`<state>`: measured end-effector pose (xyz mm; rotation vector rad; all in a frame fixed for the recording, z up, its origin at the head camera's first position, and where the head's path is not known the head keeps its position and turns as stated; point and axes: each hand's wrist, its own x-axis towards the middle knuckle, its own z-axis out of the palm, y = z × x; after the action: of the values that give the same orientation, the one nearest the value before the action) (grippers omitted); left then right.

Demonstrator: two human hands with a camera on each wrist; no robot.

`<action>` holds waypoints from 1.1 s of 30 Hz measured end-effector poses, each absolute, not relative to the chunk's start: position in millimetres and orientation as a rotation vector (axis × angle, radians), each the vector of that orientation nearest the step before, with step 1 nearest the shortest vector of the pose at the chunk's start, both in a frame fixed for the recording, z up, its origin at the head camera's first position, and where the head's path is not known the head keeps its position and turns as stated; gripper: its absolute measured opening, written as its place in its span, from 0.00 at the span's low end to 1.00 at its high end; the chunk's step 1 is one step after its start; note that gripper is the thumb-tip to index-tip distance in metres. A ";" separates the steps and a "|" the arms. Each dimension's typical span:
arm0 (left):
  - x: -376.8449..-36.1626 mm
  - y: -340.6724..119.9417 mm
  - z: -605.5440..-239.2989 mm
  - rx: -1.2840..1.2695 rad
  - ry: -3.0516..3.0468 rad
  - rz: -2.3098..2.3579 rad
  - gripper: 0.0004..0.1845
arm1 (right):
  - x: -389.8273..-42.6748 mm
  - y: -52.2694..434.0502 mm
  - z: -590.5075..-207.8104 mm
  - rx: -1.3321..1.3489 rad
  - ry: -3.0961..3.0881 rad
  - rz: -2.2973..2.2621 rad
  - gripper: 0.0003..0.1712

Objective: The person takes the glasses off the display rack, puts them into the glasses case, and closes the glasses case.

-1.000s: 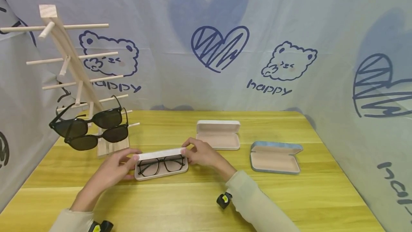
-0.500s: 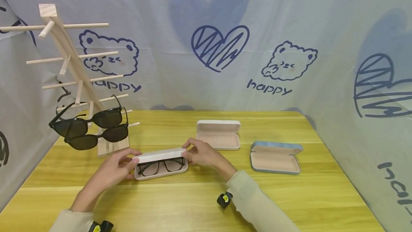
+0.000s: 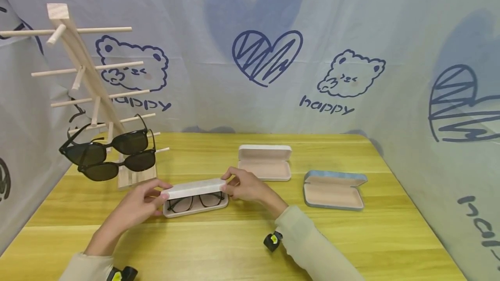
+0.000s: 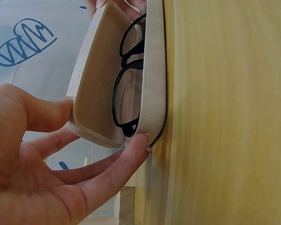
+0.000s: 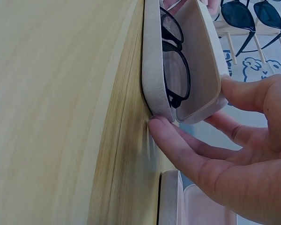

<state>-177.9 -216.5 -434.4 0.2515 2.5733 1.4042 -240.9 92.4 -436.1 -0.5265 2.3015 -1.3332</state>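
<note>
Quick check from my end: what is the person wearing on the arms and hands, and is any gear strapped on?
Both hands are bare, with no gloves or rings in view. The left hand and right hand come out of loose, pale cream long sleeves that end at the wrists. Under each wrist hangs a small black device with a yellow mark, the left one at the bottom edge of the head view.

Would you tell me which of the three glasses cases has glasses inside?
The white case between both hands holds clear black-framed glasses; the other white case and the blue case lie open, empty.
</note>
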 end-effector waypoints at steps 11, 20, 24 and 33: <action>-180.0 -216.7 -440.4 0.335 2.689 1.263 0.15 | -239.2 91.9 -442.9 -0.596 2.469 -1.196 0.10; -181.4 -214.8 -440.2 0.310 2.723 1.218 0.16 | -238.9 90.6 -444.2 -0.571 2.519 -1.181 0.10; -181.0 -214.8 -439.6 0.316 2.731 1.216 0.16 | -239.3 90.6 -444.5 -0.573 2.520 -1.199 0.10; -179.4 -214.7 -439.5 0.288 2.734 1.205 0.17 | -238.3 91.2 -444.8 -0.564 2.503 -1.220 0.09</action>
<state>-179.4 -214.7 -439.5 0.2876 2.7337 1.2053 -238.3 91.2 -444.8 -0.5643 2.5027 -1.2198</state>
